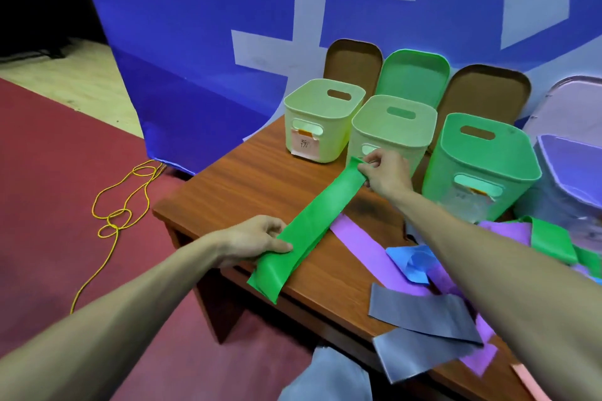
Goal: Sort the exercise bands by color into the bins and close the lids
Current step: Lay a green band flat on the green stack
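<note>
Over the brown wooden table [247, 179] and its left edge a long green elastic band [312, 221] is stretched, gripped near the overhanging end by the left hand [257, 239], pinched at the far end by the right hand [386, 171].

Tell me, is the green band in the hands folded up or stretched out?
Stretched out. The green band runs straight between the left hand and the right hand, which hold it near its ends.
</note>
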{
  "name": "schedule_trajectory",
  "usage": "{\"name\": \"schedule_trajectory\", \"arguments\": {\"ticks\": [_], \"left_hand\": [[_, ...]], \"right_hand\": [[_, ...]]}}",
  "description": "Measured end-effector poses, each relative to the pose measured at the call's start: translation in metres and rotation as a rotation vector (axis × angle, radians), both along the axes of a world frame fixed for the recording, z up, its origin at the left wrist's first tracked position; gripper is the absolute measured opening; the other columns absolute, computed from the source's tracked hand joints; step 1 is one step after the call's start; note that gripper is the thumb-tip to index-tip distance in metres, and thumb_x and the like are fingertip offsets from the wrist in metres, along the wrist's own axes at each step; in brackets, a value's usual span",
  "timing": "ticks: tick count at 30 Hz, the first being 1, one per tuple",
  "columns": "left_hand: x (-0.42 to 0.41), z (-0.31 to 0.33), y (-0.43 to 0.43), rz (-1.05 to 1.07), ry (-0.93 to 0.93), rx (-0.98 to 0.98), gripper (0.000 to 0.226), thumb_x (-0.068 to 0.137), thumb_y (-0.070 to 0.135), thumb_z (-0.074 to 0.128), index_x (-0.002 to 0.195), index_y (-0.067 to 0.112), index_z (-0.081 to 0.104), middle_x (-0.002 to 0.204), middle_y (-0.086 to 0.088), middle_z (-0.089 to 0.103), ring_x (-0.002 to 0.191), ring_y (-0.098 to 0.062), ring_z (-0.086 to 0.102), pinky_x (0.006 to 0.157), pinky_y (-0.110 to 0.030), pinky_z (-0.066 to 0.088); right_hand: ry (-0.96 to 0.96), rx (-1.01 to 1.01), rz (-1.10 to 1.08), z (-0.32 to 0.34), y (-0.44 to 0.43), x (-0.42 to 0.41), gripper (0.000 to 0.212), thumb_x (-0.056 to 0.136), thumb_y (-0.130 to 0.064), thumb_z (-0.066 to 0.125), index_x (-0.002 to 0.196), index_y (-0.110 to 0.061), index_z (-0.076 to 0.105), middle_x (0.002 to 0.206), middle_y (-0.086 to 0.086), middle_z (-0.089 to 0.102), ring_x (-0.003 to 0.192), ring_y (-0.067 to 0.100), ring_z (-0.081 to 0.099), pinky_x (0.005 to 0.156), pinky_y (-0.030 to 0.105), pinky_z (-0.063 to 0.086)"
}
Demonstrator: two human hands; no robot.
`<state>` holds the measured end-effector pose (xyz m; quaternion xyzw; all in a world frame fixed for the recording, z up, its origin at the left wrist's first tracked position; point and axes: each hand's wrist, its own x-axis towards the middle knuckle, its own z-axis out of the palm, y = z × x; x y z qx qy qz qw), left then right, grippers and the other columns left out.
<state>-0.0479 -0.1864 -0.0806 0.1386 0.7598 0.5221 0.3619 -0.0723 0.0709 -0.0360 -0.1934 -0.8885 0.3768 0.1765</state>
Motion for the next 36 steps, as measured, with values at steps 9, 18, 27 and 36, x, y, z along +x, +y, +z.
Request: {"name": "schedule_trajectory", "arguments": {"ticks": [9,18,27,36], "left_hand": [[-0.011,-0.005,0.012,-0.062,0.233,-0.268,0.025,0.084,0.009,0.069,0.102,0.011,0.053,0.068,0.008,0.049,0.049,0.003,0.051,0.047,-0.012,0.037],[-0.018,0.000,0.026,-0.247,0.501,-0.665,0.056,0.079,0.033,0.072,0.124,0.018,0.042,0.108,-0.008,0.058,0.092,-0.024,0.057,0.072,-0.028,0.044],[-0.025,0.015,0.036,-0.383,0.711,-0.886,0.070,0.071,0.044,0.077,0.122,0.017,0.037,0.121,-0.003,0.050,0.107,-0.026,0.056,0.082,-0.039,0.048],[-0.025,-0.005,0.075,-0.451,0.929,-0.579,0.062,0.084,0.019,0.054,0.143,0.017,0.036,0.142,-0.002,0.039,0.130,-0.018,0.036,0.112,-0.034,0.031]], "right_hand": [[-0.105,0.071,0.042,-0.036,-0.009,-0.039,0.010,0.081,-0.021,0.072,0.079,-0.025,0.063,0.089,0.010,0.071,0.084,0.030,0.067,0.084,0.042,0.055],[-0.141,0.115,-0.019,-0.064,-0.007,-0.041,0.010,0.088,-0.018,0.065,0.095,-0.015,0.071,0.107,0.011,0.069,0.101,0.027,0.061,0.085,0.033,0.047],[-0.136,0.227,0.054,-0.061,-0.004,-0.031,0.023,0.090,-0.016,0.060,0.112,-0.009,0.059,0.118,0.012,0.058,0.110,0.026,0.055,0.094,0.039,0.046],[-0.368,0.082,0.272,-0.055,0.001,0.017,0.009,0.086,-0.018,0.061,0.089,-0.019,0.070,0.093,-0.005,0.067,0.090,0.010,0.058,0.074,0.022,0.040]]}}
